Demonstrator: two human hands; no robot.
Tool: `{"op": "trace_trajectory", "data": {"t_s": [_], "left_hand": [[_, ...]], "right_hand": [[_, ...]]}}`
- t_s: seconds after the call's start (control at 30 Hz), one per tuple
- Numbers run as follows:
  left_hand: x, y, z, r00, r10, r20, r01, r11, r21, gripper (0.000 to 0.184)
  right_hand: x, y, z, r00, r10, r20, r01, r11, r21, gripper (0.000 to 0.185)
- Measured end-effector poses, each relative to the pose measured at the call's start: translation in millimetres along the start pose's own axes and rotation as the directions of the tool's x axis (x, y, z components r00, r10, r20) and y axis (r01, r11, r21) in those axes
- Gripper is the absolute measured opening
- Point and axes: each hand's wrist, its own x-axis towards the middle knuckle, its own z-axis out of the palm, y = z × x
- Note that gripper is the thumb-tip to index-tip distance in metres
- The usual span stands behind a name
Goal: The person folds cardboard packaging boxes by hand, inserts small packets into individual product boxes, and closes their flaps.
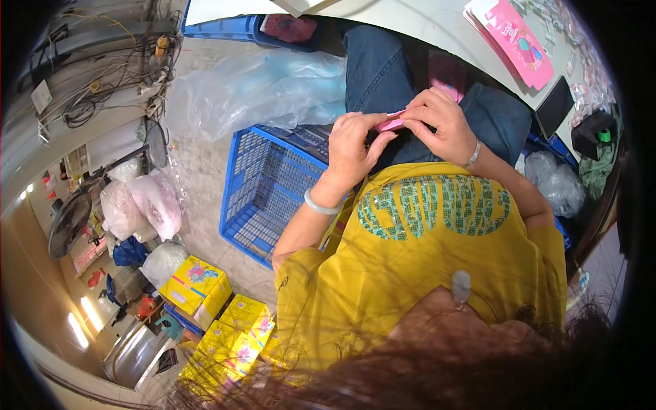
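Packet (391,124) in hands (351,147) (439,116), packaging (290,27) in tray (279,44)

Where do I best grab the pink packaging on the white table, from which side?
Probably pinch the pink packaging by its long edge nearest the jeans, coming from that side: it lies flat on the white table, that edge facing the rim. The right hand is nearer, though holding a pink piece.

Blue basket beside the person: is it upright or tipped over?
Upright: the blue basket has its open top facing up toward the camera, its mesh walls showing inside.
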Motion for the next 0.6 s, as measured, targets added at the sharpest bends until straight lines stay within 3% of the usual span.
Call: {"op": "trace_trajectory", "data": {"t_s": [0.17,0.27,0.37,0.47,0.6], "left_hand": [[-13,-8,9,0.996,-0.084,0.006,0.084,0.99,-0.114,0.048],[-8,-7,5,0.999,0.03,0.027,-0.03,1.0,0.001,0.047],[-16,-14,20,0.992,-0.08,-0.098,0.062,0.982,-0.177,0.044],[-16,-12,20,0.986,-0.149,-0.069,0.131,0.967,-0.217,0.043],[-26,-22,36,0.975,-0.094,-0.201,0.047,0.973,-0.225,0.041]], "right_hand": [[2,-4,-1,0.999,-0.033,-0.016,0.032,0.997,-0.066,0.004],[3,-4,0,0.998,-0.06,-0.023,0.058,0.994,-0.093,0.005],[5,-4,1,0.996,-0.084,-0.019,0.081,0.99,-0.116,0.006],[5,-3,2,0.994,-0.112,-0.019,0.108,0.984,-0.142,0.009],[5,-2,3,0.989,-0.145,-0.01,0.141,0.975,-0.173,0.011]]}}
